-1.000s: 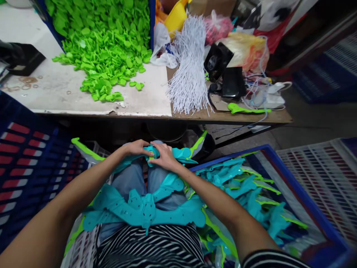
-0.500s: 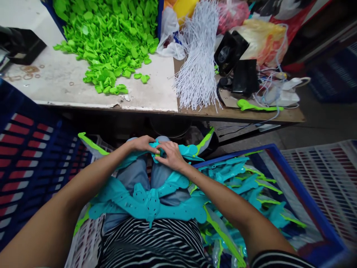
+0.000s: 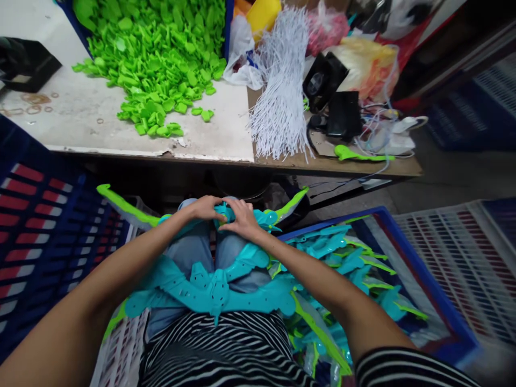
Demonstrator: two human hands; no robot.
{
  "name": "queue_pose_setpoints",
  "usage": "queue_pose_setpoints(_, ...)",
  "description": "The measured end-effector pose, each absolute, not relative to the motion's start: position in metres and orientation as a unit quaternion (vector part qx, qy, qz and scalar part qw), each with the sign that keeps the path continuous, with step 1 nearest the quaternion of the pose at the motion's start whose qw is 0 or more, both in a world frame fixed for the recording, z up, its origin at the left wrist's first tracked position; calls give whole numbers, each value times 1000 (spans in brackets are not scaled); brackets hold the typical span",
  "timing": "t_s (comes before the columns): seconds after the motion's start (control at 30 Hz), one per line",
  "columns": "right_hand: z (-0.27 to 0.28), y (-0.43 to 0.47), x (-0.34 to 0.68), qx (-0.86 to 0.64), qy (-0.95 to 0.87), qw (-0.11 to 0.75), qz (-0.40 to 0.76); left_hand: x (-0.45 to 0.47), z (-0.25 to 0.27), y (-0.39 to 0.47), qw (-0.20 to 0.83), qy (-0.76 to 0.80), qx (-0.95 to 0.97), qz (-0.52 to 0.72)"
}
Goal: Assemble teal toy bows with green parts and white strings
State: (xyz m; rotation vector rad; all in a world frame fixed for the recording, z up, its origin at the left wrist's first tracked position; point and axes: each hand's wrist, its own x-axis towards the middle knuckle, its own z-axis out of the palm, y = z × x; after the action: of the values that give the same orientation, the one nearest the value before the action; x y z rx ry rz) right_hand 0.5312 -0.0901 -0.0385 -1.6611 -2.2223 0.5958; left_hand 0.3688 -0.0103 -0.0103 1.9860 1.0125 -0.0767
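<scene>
Across my knees lies a teal plastic toy bow (image 3: 265, 217) with lime-green curved tips. My left hand (image 3: 206, 207) is closed around its middle from the left, fingers and thumb pressed to the teal centre. From the right, my right hand (image 3: 242, 219) grips the same centre between thumb and fingers. Some yellow-green shows between the hands, but its shape is too small to make out. Closer to my body, more teal bow parts (image 3: 217, 293) rest on my lap, with a green limb (image 3: 320, 333) slanting down at the right.
A heap of small green plastic pieces (image 3: 161, 80) spills from a blue crate on the table. Beside it lie white strings (image 3: 280, 102) and black devices with cables (image 3: 344, 115). A blue crate (image 3: 439, 301) of teal-green bows stands at right, another blue crate (image 3: 44, 242) at left.
The held bow has turned slightly, its left green tip shifting outward and up. My right hand's fingers have moved over the bow's centre. The whole view has shifted a little.
</scene>
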Motion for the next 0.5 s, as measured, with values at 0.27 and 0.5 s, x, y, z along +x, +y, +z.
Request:
queue_pose_setpoints(0.27,-20,-160,539,-524,-834,141,100,351,5,-68,135,400,906,-33)
queue_pose_setpoints(0.5,11,-149,607,-586,-760,215,181,332,-25,-109,-12,386,922,20)
